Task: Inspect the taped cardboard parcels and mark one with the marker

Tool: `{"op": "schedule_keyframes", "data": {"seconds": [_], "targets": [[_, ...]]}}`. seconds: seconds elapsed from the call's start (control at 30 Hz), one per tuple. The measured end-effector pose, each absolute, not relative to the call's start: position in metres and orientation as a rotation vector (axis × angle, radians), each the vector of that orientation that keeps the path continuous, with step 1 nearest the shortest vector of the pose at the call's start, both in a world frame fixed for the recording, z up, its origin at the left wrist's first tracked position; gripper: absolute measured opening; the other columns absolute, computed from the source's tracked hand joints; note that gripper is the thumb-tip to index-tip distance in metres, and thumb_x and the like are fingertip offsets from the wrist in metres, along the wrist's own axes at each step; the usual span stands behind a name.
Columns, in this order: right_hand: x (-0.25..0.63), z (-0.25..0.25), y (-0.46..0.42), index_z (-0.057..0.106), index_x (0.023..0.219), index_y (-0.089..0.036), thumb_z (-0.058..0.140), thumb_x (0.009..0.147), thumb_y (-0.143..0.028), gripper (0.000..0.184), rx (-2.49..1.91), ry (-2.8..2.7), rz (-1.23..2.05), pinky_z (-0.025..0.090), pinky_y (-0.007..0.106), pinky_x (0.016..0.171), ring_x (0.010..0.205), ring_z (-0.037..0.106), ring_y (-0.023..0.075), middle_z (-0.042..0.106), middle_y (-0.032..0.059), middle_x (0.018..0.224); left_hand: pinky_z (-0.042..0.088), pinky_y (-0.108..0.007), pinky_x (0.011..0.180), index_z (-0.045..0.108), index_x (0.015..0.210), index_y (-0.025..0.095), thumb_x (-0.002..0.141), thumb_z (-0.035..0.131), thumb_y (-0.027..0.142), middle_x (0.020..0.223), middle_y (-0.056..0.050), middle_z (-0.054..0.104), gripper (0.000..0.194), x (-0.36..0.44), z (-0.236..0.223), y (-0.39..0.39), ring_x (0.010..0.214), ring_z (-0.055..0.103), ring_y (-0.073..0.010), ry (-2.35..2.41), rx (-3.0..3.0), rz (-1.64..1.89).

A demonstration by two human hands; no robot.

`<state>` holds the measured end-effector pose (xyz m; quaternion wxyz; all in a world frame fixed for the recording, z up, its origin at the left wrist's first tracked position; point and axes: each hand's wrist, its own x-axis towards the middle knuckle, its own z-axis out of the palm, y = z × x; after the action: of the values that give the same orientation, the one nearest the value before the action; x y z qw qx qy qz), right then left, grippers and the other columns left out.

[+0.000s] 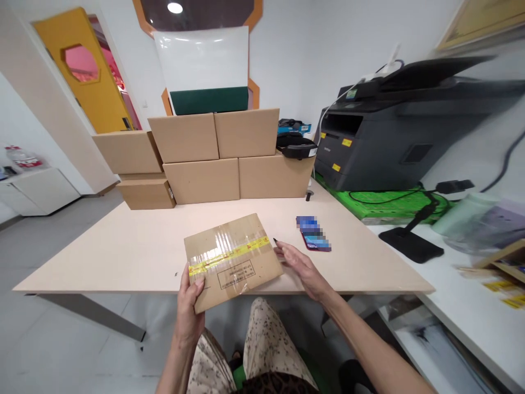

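Note:
A flat cardboard box, sealed with clear and yellow tape, lies over the near edge of the beige table. My left hand grips its near left corner, thumb on top. Fingers apart, my right hand hovers just beside the box's right edge; whether it touches the box I cannot tell. A small dark object lies on the table by my right fingertips. A phone rests on the table a little to the right of that hand.
Several brown cardboard boxes are stacked at the table's far side, with a whiteboard behind them. A dark printer stands at the right on a green mat. A black stand and clutter fill the right-hand counter.

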<state>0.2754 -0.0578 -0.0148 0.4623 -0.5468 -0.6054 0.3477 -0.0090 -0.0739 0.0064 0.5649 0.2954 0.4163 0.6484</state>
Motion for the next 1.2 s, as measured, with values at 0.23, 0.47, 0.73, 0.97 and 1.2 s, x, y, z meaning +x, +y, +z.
{"op": "schedule_keyframes", "data": {"seconds": [0.23,0.47,0.73,0.97,1.2], "targets": [[0.234,0.01,-0.097,0.057,0.139,-0.028,0.081,0.073,-0.039,0.071,-0.734,-0.989,1.65,0.044,0.05,0.109,0.127,0.061,0.0326,0.069,0.0079,0.135,0.058,-0.032,0.081,0.063,0.137,0.022,0.062,0.087,0.04,0.119,-0.009,0.075,0.081,-0.027,0.012,-0.096,0.104,0.071,-0.0313,0.988,0.726,1.487],[0.203,-0.014,-0.12,0.06,0.132,-0.028,0.083,0.066,-0.038,0.071,-0.738,-0.672,1.46,0.053,0.051,0.099,0.116,0.067,0.0356,0.075,0.0075,0.122,0.051,-0.035,0.102,0.047,0.15,0.038,0.064,0.085,0.06,0.15,-0.004,0.057,0.097,-0.026,-0.007,-0.103,0.14,0.049,-0.0315,0.905,0.652,1.634],[0.174,-0.022,-0.133,0.051,0.143,-0.035,0.084,0.069,-0.036,0.08,-0.692,-0.72,1.438,0.054,0.051,0.102,0.119,0.067,0.0341,0.071,0.0055,0.132,0.053,-0.037,0.095,0.074,0.092,0.024,0.049,0.093,0.048,0.098,-0.003,0.076,0.052,0.002,-0.013,-0.11,0.111,0.066,-0.0283,0.978,0.405,1.665],[0.168,-0.021,-0.13,0.068,0.112,-0.03,0.087,0.06,-0.029,0.055,-0.709,-0.621,1.451,0.056,0.049,0.098,0.111,0.07,0.0326,0.078,0.0034,0.115,0.054,-0.028,0.084,0.068,0.072,0.022,0.044,0.096,0.042,0.08,0.003,0.07,0.044,-0.011,-0.005,-0.115,0.095,0.067,-0.021,1.019,0.412,1.719],[0.152,-0.031,-0.134,0.072,0.105,-0.029,0.083,0.059,-0.03,0.048,-0.689,-0.544,1.384,0.058,0.047,0.09,0.102,0.071,0.0322,0.08,0.0013,0.094,0.055,-0.037,0.091,0.072,0.108,0.026,0.051,0.091,0.057,0.105,-0.004,0.077,0.068,0.007,-0.016,-0.127,0.11,0.068,-0.0296,1.01,0.426,1.629]]}}
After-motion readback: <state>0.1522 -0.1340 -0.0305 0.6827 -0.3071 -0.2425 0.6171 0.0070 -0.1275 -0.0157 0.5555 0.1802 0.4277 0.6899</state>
